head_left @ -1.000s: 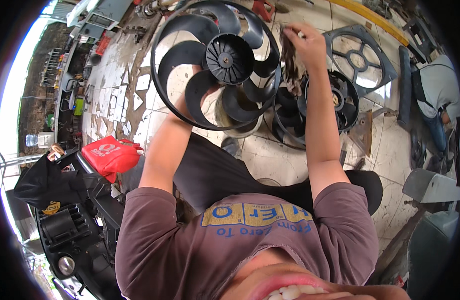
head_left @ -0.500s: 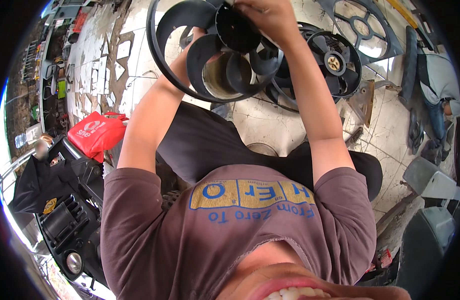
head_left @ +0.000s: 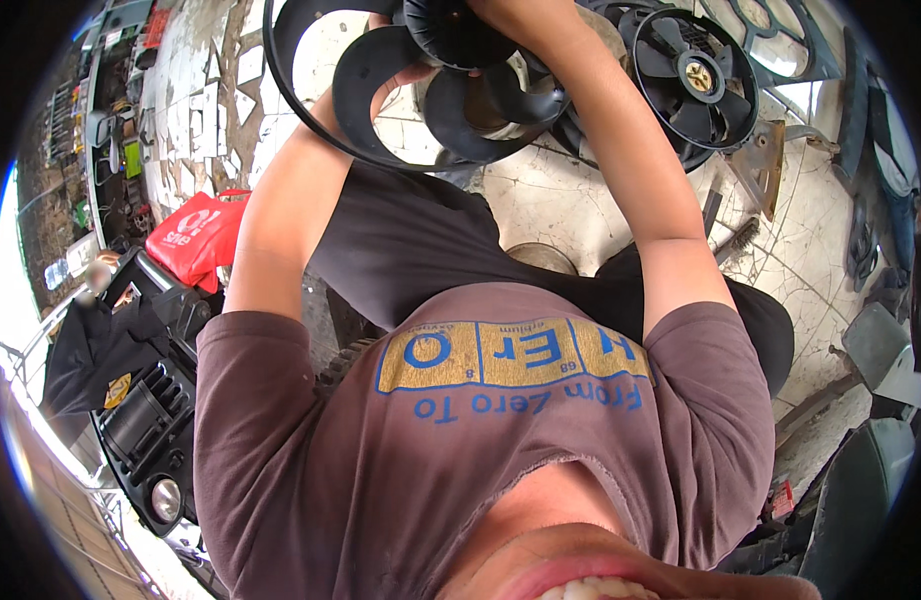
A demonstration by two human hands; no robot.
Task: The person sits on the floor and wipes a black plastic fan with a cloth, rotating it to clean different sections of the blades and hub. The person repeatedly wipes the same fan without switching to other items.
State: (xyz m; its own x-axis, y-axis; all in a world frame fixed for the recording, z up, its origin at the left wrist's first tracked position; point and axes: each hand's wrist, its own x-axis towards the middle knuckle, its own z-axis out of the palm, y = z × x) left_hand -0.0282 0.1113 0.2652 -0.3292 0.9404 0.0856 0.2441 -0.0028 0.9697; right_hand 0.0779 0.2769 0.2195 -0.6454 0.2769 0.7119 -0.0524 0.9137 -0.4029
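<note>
A large black plastic radiator fan wheel (head_left: 372, 88), with curved blades inside a thin outer ring, is held tilted in front of me at the upper edge. My left hand (head_left: 408, 76) reaches behind the ring and blades; only bits of its fingers show between them, bent against the fan from below. At the dark round hub (head_left: 450, 35) is my right hand (head_left: 525, 14), closed on it from above, its fingertips partly cut off by the picture's edge. Beneath the blades, a pale round object is mostly covered.
Right of the fan lies another black fan in a round shroud (head_left: 698, 78) on cracked tiles. Beyond it are a dark frame with round openings (head_left: 780, 45) and a rusty metal bracket (head_left: 756, 170). A red bag (head_left: 202, 240) and black car parts (head_left: 145, 420) stand left.
The fan wheel has shifted up and left in the picture, with both hands still on it. The whole view has also moved a little, and the second fan now shows more fully.
</note>
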